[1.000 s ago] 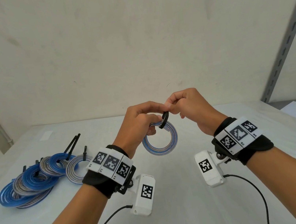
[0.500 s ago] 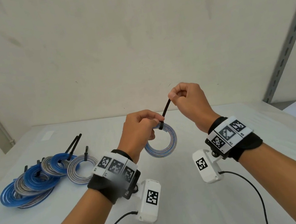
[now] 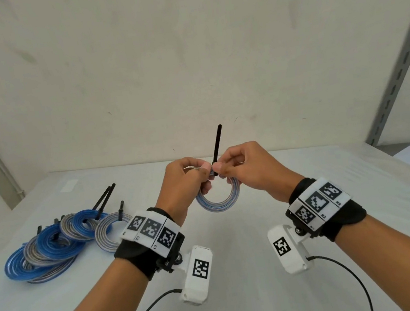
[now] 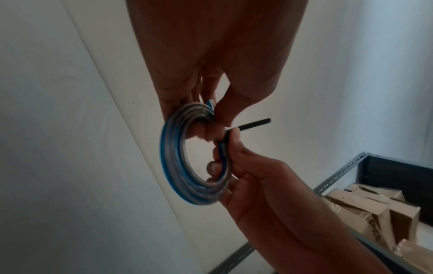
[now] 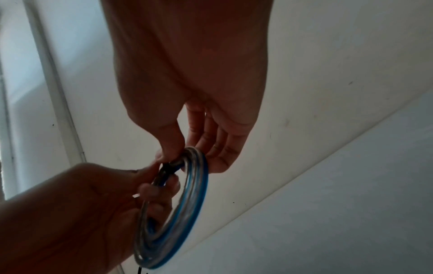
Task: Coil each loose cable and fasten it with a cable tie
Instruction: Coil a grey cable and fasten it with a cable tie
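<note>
Hands are meeting above the bench (image 3: 242, 269): left hand (image 3: 186, 179) and right hand (image 3: 245, 168) are pinching the coiled cable (image 3: 219, 203) beside its upright black cable tie (image 3: 217, 144); fingertips are hiding the tie's head.

Pale plaster wall (image 3: 183, 52) behind the white surface (image 3: 238, 243), grey slotted shelf upright (image 3: 398, 67) right of the surface, cardboard boxes (image 4: 374, 209) on that shelf, soft daylight
</note>
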